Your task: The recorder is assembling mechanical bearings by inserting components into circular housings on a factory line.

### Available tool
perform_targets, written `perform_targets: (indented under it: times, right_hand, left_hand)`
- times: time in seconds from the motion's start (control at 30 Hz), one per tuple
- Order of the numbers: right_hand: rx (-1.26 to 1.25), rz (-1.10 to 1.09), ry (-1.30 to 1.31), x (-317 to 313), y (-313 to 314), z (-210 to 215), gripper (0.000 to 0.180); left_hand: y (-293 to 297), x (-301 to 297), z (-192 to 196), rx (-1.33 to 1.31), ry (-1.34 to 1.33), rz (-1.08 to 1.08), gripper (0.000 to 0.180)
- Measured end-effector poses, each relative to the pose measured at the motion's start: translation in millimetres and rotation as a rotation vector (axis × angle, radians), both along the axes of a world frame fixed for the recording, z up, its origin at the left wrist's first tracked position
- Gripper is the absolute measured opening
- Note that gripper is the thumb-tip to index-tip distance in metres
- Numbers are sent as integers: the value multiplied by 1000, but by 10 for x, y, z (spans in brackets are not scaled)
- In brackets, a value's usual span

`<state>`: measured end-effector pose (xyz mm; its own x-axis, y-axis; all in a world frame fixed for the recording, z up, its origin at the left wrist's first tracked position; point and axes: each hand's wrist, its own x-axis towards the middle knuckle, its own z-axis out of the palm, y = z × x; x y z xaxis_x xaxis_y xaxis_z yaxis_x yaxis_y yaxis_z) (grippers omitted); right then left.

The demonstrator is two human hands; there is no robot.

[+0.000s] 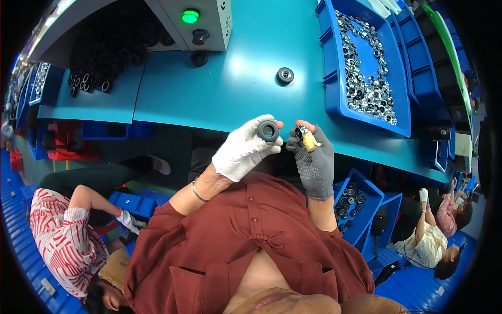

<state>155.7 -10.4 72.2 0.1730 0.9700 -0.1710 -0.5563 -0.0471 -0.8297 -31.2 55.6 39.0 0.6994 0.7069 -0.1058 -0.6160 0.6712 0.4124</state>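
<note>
My left hand (241,153), in a white glove, grips a thick black ring (261,131) between thumb and fingers, its hole facing up. My right hand (316,166), in a grey dotted glove with bare fingertips, pinches a small shiny metal-and-black part (299,131). Something yellow (310,140) is wrapped about one of its fingers or thumb. Both hands are side by side at the near edge of the teal table (209,99), with a small gap between ring and part. Beyond them a black wheel (285,76) with a light-coloured ring lies on the table.
A blue bin (341,99) of small shiny parts stands at the right. At the back left is a machine (214,26) with a green light, beside piled black rings (104,63). Below the table's right side sits a blue bin (366,220) holding black wheels. Co-workers sit on both sides.
</note>
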Motion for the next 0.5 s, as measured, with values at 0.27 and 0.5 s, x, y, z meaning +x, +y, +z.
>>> perform_targets:
  times: [0.27, 0.5]
  right_hand:
    - [-27, -48, -284, -135, -25, 168, 32]
    - [381, -138, -1050, -178, 47, 212, 38]
  left_hand:
    - [-23, 3, 111, 95, 191, 108, 47]
    - [-10, 143, 253, 57, 280, 157, 32]
